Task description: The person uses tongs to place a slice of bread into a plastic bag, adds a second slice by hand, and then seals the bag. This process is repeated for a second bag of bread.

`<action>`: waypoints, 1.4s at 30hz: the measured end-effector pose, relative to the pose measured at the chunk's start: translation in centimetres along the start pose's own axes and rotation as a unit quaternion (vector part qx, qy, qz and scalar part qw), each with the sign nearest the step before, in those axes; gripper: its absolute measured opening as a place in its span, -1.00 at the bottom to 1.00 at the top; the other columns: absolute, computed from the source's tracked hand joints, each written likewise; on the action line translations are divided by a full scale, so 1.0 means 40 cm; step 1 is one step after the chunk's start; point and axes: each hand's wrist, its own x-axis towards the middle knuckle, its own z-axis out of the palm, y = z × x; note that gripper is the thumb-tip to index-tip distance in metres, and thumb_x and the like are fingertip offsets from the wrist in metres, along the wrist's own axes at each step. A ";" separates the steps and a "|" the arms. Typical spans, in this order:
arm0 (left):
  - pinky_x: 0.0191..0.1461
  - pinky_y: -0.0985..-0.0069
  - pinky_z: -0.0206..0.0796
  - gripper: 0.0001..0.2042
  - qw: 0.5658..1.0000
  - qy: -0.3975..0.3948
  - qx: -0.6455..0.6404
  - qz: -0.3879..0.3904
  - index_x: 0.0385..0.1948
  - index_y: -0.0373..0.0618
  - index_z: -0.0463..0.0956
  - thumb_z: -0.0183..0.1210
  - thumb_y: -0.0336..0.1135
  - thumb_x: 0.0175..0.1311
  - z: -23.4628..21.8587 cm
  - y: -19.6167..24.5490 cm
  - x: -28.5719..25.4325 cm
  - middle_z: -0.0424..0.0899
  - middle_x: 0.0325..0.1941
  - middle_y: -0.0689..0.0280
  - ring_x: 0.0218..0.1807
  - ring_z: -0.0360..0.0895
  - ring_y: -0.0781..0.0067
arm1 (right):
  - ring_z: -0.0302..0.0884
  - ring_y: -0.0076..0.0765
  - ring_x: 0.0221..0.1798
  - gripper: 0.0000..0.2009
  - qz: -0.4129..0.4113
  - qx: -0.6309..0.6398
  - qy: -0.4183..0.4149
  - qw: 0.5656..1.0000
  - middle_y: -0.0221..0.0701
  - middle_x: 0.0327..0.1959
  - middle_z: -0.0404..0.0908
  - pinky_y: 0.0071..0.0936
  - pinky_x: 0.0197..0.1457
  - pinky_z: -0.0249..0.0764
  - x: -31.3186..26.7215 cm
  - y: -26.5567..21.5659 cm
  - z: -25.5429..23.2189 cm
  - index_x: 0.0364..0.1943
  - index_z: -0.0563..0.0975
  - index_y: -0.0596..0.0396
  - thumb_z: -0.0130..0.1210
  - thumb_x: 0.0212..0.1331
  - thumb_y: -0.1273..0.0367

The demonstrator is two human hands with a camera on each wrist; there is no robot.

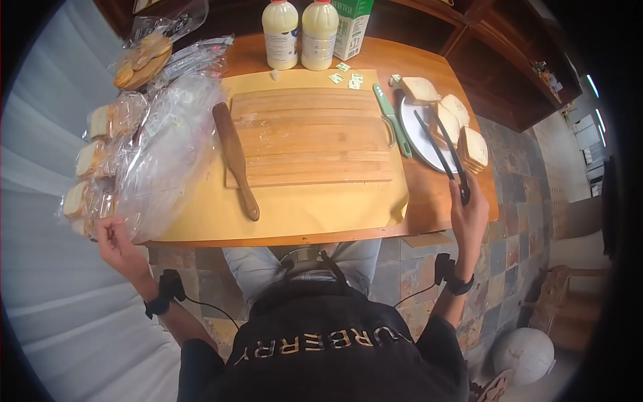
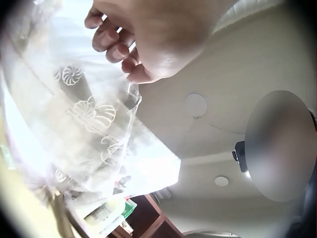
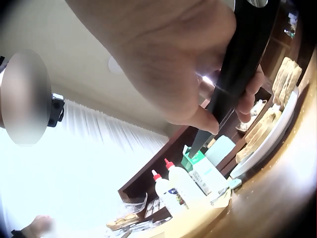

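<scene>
My right hand grips black tongs near their joined end. Their spread arms reach over a white plate at the right, by the bread slices. In the right wrist view, the thumb and fingers wrap around the tongs. At the table's left corner, my left hand has its fingers curled, thumb and fingertips pinching the edge of a clear plastic bag with white flower prints. Bread in clear wrappers lies right beside that hand.
A wooden cutting board with a wooden spatula across its left side lies on yellow paper. A green-handled knife lies right of it. Two bottles and a green-white carton stand behind. Loose plastic bags cover the left.
</scene>
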 end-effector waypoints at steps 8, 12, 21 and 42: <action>-0.23 0.59 0.11 -0.89 0.996 -0.002 0.002 0.089 -0.44 -0.20 0.36 0.04 -0.50 0.32 0.055 0.041 -0.036 0.28 -0.47 0.44 -0.37 0.21 0.59 | 0.67 -0.07 -0.22 -0.66 -0.086 -0.227 0.041 0.969 -0.28 -0.24 0.67 -0.25 -0.26 0.55 0.098 0.004 -0.062 0.08 0.58 -0.02 0.22 0.27 0.20; -0.30 0.61 0.01 -0.89 0.996 0.059 -0.062 -0.031 -0.46 -0.16 0.35 0.01 -0.50 0.30 0.021 0.038 -0.015 0.24 -0.49 0.46 -0.40 0.15 0.63 | 0.66 -0.05 -0.20 -0.66 -0.096 -0.254 0.024 0.962 -0.28 -0.23 0.67 -0.23 -0.24 0.57 0.149 -0.008 -0.090 0.07 0.59 -0.03 0.23 0.24 0.23; -0.29 0.61 0.06 -0.89 0.997 -0.006 -0.077 -0.023 -0.45 -0.17 0.34 0.00 -0.49 0.32 -0.002 -0.002 -0.030 0.28 -0.47 0.42 -0.40 0.17 0.63 | 0.67 -0.01 -0.14 -0.64 -0.005 -0.233 -0.024 0.972 -0.23 -0.15 0.71 -0.22 -0.12 0.57 0.135 0.002 -0.143 0.07 0.62 -0.02 0.23 0.22 0.18; -0.20 0.62 0.15 -0.87 0.980 -0.139 -0.133 -0.043 -0.44 -0.22 0.35 0.03 -0.46 0.36 0.033 -0.020 -0.072 0.38 -0.48 0.36 -0.38 0.29 0.60 | 0.64 -0.09 -0.20 -0.64 0.023 -0.202 -0.107 0.973 -0.29 -0.26 0.68 -0.23 -0.17 0.52 0.085 0.134 -0.160 0.05 0.63 -0.10 0.27 0.18 0.17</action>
